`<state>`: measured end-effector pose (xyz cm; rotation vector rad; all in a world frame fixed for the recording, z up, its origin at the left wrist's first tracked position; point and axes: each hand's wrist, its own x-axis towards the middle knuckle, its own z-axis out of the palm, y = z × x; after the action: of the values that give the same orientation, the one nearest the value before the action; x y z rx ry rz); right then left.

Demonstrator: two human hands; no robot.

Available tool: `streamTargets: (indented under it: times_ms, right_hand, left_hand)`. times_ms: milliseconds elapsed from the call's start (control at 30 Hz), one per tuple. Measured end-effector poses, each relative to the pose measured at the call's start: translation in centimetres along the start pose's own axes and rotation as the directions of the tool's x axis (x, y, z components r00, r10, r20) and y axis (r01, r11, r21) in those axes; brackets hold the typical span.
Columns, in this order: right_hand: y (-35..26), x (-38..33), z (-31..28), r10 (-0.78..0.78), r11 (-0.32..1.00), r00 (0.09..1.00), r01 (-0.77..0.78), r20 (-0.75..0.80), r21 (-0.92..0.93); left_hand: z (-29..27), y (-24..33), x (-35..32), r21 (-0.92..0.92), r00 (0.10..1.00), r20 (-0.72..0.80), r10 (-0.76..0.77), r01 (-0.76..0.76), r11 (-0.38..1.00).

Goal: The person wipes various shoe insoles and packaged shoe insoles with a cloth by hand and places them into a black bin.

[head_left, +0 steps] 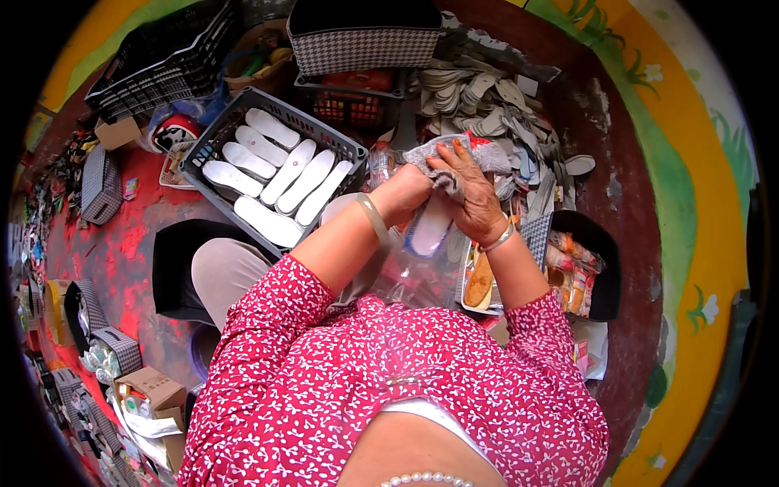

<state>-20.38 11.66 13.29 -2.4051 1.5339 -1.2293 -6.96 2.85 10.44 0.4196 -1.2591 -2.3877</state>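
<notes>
My left hand (408, 191) and my right hand (472, 199) meet in front of me around a bunched grey fuzzy cloth (420, 152). The fingers of my left hand are closed and mostly hidden at the cloth. My right hand lies over it, fingers bent and pressed down. Just below both hands is a pale insole (430, 229) with a blue edge, partly covered by them. To the left stands a dark grey plastic crate (213, 203). Several white insoles (290, 172) lie across its top.
A large pile of grey insoles (462, 91) spreads beyond my right hand. A houndstooth box (365, 50) sits at the far middle, a black crate (166, 61) at far left. Close to my right forearm are a tray with a tan insole (479, 282) and a black bin of packages (604, 243).
</notes>
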Motion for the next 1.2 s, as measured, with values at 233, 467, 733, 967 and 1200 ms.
streamTargets:
  times_ms: [233, 467, 733, 967, 1200]
  right_hand:
    - [1.2, 5.6, -2.1, 0.362, 0.932, 0.926, -0.359, 0.104, -0.051]
    - [4.5, 6.7, -0.5, 0.65, 0.578, 0.733, -0.649, 0.202, 0.494]
    - [2.2, 6.1, 2.6, 0.774, 0.303, 0.629, -0.476, 0.079, 0.826]
    - [1.3, 5.5, 5.2, 0.694, 0.311, 0.704, -0.484, 0.152, 0.818]
    - [1.4, 6.2, 7.0, 0.68, 0.279, 0.691, -0.552, 0.244, 0.786]
  left_hand:
    - [1.4, 3.8, -2.9, 0.347, 0.999, 0.022, -0.038, 0.027, 0.937]
    - [-1.6, 9.7, -10.1, -0.012, 0.874, -0.015, 0.485, -0.485, 0.874]
    - [-14.4, 14.2, -29.5, 0.145, 0.259, -0.725, 0.638, -0.848, 0.51]
    - [-27.5, -5.9, -42.9, 0.276, -0.291, -0.957, 0.008, -0.897, 0.344]
    - [-30.4, -18.1, -38.4, 0.098, -0.159, -0.956, -0.245, -0.966, 0.241]
